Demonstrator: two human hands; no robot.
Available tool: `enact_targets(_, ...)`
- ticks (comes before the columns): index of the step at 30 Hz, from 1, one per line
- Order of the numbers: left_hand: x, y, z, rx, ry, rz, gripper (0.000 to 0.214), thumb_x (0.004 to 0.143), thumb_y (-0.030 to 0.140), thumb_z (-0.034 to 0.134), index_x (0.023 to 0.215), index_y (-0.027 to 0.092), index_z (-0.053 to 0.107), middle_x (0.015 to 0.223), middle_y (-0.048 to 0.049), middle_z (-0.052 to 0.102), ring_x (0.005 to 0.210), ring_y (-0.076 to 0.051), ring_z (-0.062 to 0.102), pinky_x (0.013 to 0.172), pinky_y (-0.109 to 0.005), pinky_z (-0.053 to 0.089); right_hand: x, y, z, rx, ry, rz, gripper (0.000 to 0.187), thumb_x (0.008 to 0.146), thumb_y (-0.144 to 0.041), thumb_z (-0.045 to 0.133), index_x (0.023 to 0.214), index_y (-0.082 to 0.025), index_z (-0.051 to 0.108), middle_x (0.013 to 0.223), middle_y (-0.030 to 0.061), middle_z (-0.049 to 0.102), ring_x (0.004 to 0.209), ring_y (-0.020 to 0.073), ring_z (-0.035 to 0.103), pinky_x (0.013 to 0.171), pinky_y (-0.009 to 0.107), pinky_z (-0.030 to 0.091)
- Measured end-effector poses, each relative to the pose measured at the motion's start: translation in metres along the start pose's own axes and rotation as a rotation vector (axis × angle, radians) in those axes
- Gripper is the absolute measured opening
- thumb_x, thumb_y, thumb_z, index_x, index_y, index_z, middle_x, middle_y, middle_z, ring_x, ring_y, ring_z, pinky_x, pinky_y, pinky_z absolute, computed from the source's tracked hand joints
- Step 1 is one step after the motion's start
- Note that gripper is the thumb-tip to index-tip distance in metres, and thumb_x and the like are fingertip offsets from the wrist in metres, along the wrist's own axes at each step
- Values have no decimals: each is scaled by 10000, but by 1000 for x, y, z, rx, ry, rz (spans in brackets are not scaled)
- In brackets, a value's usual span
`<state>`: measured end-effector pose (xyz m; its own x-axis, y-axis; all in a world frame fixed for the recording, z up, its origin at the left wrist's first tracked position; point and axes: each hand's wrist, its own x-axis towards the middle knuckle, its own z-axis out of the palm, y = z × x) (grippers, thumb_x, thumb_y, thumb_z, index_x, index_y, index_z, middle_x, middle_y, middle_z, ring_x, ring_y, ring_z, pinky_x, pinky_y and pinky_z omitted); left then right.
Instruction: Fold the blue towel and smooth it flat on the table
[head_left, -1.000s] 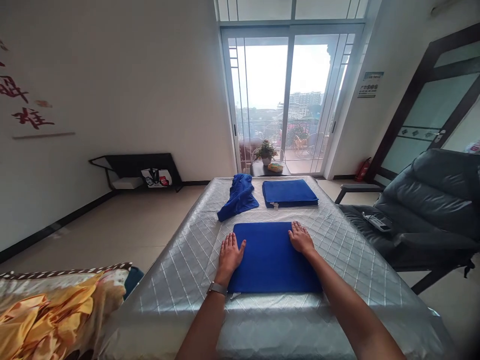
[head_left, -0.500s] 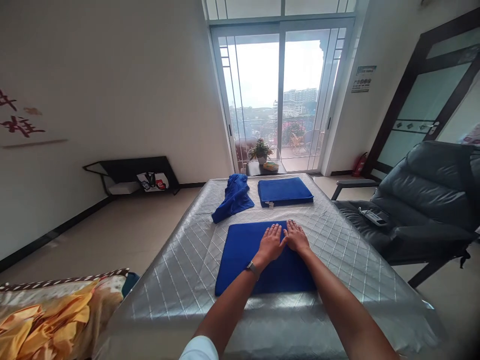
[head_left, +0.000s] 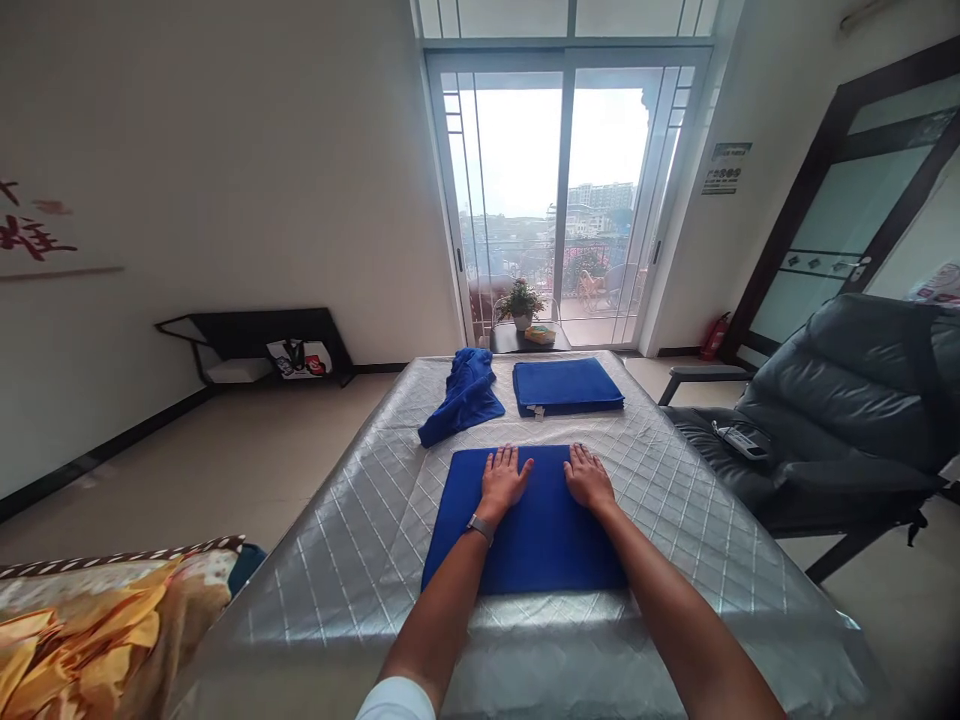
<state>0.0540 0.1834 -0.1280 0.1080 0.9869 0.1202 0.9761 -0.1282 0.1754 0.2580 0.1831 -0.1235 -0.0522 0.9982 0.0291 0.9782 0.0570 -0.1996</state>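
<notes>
A tall sliding glass door with a pale metal frame [head_left: 568, 200] stands at the far end of the room. Before it, a long tabletop under a shiny silver quilted cover [head_left: 337, 560] stretches towards the person. A dark grey padded armchair [head_left: 855, 370] stands to its right. On the near part of the tabletop lies a flat, rectangular, deep blue folded cloth [head_left: 555, 545], smooth on top. Beyond it, to the right, sits a neat, squared stack of blue folded cloths [head_left: 568, 385]; to the left of that stack lies a loose, crumpled blue cloth [head_left: 465, 398]. A leafy green plant in a pale pot [head_left: 520, 303] stands past the far edge. The left hand [head_left: 505, 482] and the right hand [head_left: 589, 482] are both flat, palms down, on the far part of the folded cloth, fingers extended away from the person and thumbs turned inward; neither grips anything, and a strip of blue shows between them. A pale handheld controller [head_left: 742, 442] lies on the armchair's seat. A grey wristband [head_left: 480, 527] circles the left wrist. A small white tag [head_left: 536, 411] pokes out from the stack's near edge
</notes>
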Motion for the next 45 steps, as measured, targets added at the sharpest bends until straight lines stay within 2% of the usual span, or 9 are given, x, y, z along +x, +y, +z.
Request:
enact_targets(4,-7,-61,-9,49,57,-139,674,1030,548,215,1548,148,376,1611,-137,355,1505,-272,287,1232,-491,200,-1,0,-2,8,-24,7,635,1026,-376,204,1597,-101,242,1672,62,179,1545,170,123,1240,348,73)
enact_targets(6,-11,-79,-10,55,78,-180,674,1027,543,239,1551,139,365,1614,-146,347,1505,-277,286,1226,-479,217,-1,0,-2,4,-31,11,635,1026,-378,202,1598,-106,240,1674,60,172,1546,168,115,1239,349,68)
enact_targets(8,-15,-86,-10,51,90,-195,684,1025,547,238,1554,130,356,1621,-150,331,1510,-273,275,1224,-462,226,0,1,-1,-5,-25,14,634,1026,-377,204,1598,-105,240,1674,60,178,1547,167,112,1239,347,66)
enact_targets(28,-15,-85,-6,19,135,-186,705,1024,551,243,1525,82,404,1603,-171,358,1499,-288,299,1225,-454,221,5,3,4,-71,-15,15,633,1028,-380,202,1597,-105,239,1672,57,202,1544,164,128,1241,343,93)
enact_targets(40,-13,-90,-3,9,152,-162,672,1023,537,286,1508,98,437,1581,-175,402,1483,-294,333,1212,-452,252,6,5,4,-96,-24,15,637,1026,-383,195,1599,-108,232,1671,51,208,1544,164,127,1244,354,104)
enact_targets(45,-13,-92,-4,8,191,-153,621,1021,511,307,1497,146,467,1549,-140,465,1463,-290,369,1196,-457,287,4,4,2,-116,-31,14,637,1023,-381,199,1600,-112,233,1671,56,207,1544,164,128,1244,351,105)
